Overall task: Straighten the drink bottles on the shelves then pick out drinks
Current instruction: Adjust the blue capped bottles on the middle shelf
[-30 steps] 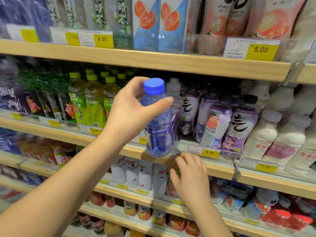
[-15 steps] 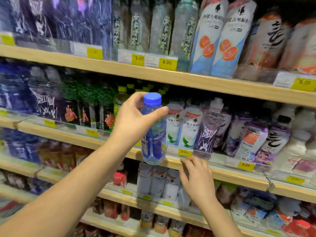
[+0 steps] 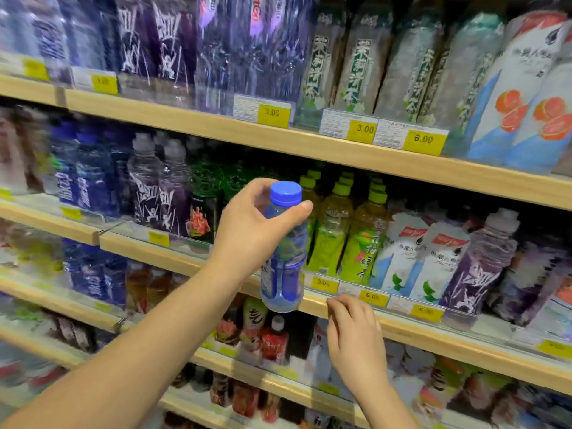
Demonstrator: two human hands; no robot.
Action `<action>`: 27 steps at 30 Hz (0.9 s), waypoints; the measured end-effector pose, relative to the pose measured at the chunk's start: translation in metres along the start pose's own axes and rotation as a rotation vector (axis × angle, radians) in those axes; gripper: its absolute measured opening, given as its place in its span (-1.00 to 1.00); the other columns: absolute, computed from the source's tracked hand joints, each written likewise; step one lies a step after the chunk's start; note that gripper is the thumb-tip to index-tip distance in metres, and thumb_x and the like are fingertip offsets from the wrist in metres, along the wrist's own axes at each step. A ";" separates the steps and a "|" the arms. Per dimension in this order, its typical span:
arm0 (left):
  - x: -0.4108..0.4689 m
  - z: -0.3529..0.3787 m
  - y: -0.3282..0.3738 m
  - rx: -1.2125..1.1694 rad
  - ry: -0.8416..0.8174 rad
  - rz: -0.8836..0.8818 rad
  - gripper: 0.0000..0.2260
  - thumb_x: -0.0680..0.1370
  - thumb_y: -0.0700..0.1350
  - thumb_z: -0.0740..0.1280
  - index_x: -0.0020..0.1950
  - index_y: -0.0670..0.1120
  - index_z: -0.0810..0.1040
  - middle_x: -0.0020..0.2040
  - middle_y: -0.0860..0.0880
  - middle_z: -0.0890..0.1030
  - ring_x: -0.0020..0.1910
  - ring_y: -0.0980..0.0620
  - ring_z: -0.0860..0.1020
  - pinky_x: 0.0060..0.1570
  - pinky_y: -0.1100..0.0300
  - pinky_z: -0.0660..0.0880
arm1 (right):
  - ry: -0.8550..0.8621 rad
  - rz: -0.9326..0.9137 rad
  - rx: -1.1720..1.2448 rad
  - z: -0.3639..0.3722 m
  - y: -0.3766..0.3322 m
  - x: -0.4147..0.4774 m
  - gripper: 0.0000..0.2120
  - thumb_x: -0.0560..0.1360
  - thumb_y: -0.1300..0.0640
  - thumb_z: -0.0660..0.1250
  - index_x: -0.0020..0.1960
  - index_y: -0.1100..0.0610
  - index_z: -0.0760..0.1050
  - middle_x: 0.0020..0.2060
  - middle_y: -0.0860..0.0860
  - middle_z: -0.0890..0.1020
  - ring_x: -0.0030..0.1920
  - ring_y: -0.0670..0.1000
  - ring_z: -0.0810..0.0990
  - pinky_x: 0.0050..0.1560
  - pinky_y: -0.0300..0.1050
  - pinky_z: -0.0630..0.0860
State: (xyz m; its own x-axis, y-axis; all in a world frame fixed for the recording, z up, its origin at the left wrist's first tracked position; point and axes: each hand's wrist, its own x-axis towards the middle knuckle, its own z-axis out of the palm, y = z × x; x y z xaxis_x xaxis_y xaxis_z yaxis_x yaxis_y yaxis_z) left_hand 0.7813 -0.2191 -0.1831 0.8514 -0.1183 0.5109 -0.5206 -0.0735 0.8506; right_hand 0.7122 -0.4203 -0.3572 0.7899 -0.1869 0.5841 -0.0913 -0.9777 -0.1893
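Observation:
My left hand (image 3: 252,230) grips a clear bottle with a blue cap and blue label (image 3: 283,274) around its neck and shoulder, holding it upright in the air in front of the middle shelf (image 3: 402,328). My right hand (image 3: 356,332) sits lower right of the bottle, fingers bent, fingertips touching the wooden front edge of that shelf near a yellow price tag (image 3: 373,297); it holds nothing. Behind the held bottle stand green tea bottles (image 3: 331,230) with lime caps.
Wooden shelves run in several tiers. White and blue bottles (image 3: 402,252) and a purple-labelled clear bottle (image 3: 483,258) stand right of the tea. Blue bottles (image 3: 80,178) and dark purple ones (image 3: 154,187) fill the left. Tall bottles (image 3: 356,63) line the upper shelf.
The view has swung left along the shelves, so the goods have slid right in the frame. The left hand carries the blue bottle along; the right hand slides left on the shelf edge.

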 end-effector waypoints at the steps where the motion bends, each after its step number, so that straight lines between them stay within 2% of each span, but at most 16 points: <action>1: 0.004 -0.007 -0.003 0.009 0.010 -0.002 -0.70 0.40 0.14 0.55 0.05 0.10 0.60 -0.02 0.15 0.70 -0.01 0.19 0.65 0.04 0.07 0.59 | 0.005 -0.016 0.015 0.008 -0.011 0.005 -0.70 0.46 0.25 0.52 0.18 0.17 0.67 0.11 0.07 0.67 0.12 0.19 0.62 0.13 0.14 0.57; 5: 0.019 -0.032 -0.015 0.065 0.040 0.009 -0.70 0.39 0.13 0.56 0.02 0.07 0.59 -0.05 0.15 0.70 -0.03 0.21 0.64 0.00 0.17 0.56 | 0.041 -0.046 0.078 0.038 -0.044 0.019 -0.68 0.42 0.21 0.56 0.17 0.15 0.67 0.09 0.06 0.66 0.12 0.17 0.61 0.16 0.13 0.56; 9: 0.032 -0.059 -0.028 0.107 0.059 0.020 -0.70 0.40 0.15 0.55 0.02 0.07 0.59 -0.05 0.17 0.69 -0.03 0.26 0.62 -0.10 0.39 0.51 | 0.047 -0.103 0.107 0.057 -0.074 0.032 -0.67 0.41 0.18 0.59 0.16 0.10 0.66 0.08 0.02 0.65 0.09 0.16 0.61 0.08 0.10 0.57; 13: 0.046 -0.090 -0.040 0.111 0.042 0.037 -0.72 0.43 0.16 0.52 0.04 0.09 0.57 -0.03 0.17 0.68 -0.04 0.25 0.62 -0.11 0.37 0.51 | 0.029 -0.120 0.149 0.074 -0.104 0.043 -0.68 0.45 0.12 0.56 0.18 0.07 0.66 0.11 -0.02 0.63 0.12 0.12 0.59 0.12 0.08 0.56; 17: 0.062 -0.133 -0.050 0.123 0.050 0.081 -0.74 0.44 0.21 0.49 0.02 0.15 0.56 -0.05 0.23 0.66 -0.07 0.28 0.61 -0.14 0.43 0.49 | 0.031 -0.095 0.200 0.092 -0.136 0.050 -0.70 0.50 0.07 0.52 0.22 0.02 0.64 0.13 -0.10 0.60 0.18 0.05 0.55 0.20 0.04 0.50; 20: 0.073 -0.173 -0.059 0.101 0.024 0.083 -0.73 0.44 0.23 0.48 0.02 0.15 0.57 -0.04 0.21 0.66 -0.03 0.25 0.61 -0.07 0.31 0.50 | 0.034 -0.063 0.175 0.106 -0.168 0.056 -0.67 0.50 0.07 0.52 0.25 0.04 0.64 0.14 -0.09 0.61 0.19 0.04 0.54 0.23 0.04 0.50; 24: 0.083 -0.232 -0.075 0.064 -0.038 0.089 -0.74 0.44 0.21 0.49 0.02 0.14 0.57 -0.03 0.23 0.66 -0.02 0.29 0.59 -0.10 0.44 0.43 | 0.012 -0.074 0.108 0.124 -0.217 0.066 -0.65 0.49 0.08 0.51 0.26 0.07 0.62 0.14 -0.06 0.60 0.18 0.06 0.54 0.22 0.01 0.49; 25: 0.086 -0.246 -0.079 0.057 -0.047 0.088 -0.74 0.44 0.20 0.49 0.02 0.14 0.57 -0.03 0.22 0.66 -0.01 0.29 0.60 -0.09 0.43 0.44 | 0.001 -0.065 0.103 0.127 -0.227 0.069 -0.66 0.50 0.07 0.50 0.26 0.06 0.61 0.14 -0.07 0.59 0.18 0.05 0.53 0.23 0.00 0.48; 27: 0.093 -0.272 -0.086 0.039 -0.053 0.087 -0.74 0.43 0.19 0.50 0.02 0.12 0.58 -0.02 0.20 0.67 0.02 0.24 0.61 0.00 0.30 0.48 | -0.020 -0.034 0.102 0.132 -0.245 0.074 -0.67 0.52 0.06 0.47 0.28 0.05 0.60 0.16 -0.09 0.57 0.20 0.03 0.51 0.25 -0.02 0.46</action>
State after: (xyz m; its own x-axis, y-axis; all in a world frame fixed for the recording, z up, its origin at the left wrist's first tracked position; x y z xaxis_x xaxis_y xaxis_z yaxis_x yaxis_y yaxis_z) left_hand 0.9218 0.0456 -0.1748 0.7987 -0.1784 0.5746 -0.5956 -0.0994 0.7971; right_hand 0.8729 -0.1820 -0.3714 0.8036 -0.1506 0.5758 -0.0025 -0.9683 -0.2498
